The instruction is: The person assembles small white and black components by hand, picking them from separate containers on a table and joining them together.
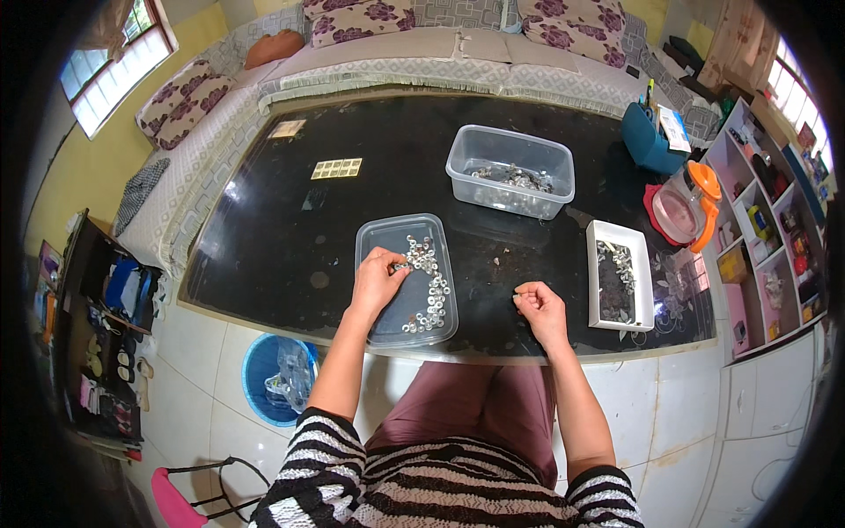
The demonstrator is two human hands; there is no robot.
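Observation:
My left hand [378, 280] reaches over a shallow clear plastic lid or tray [387, 322], its fingers pinched together at the edge of a heap of small round silvery pieces [435, 290] with holes, like nuts or washers. What sits between those fingertips is too small to make out. My right hand [540, 310] rests at the table's near side, between the tray and a white box. Its fingers are curled with the tips together, and anything inside them is hidden. The white open box [644, 295] holds small pale and metallic parts [623, 268].
A deep clear plastic tub [493, 194] with more metal pieces stands farther back on the black table [264, 229]. To the right are an orange-lidded pitcher [678, 207] and a teal holder [647, 141]. A blue bin [255, 378] stands on the floor, left of my legs.

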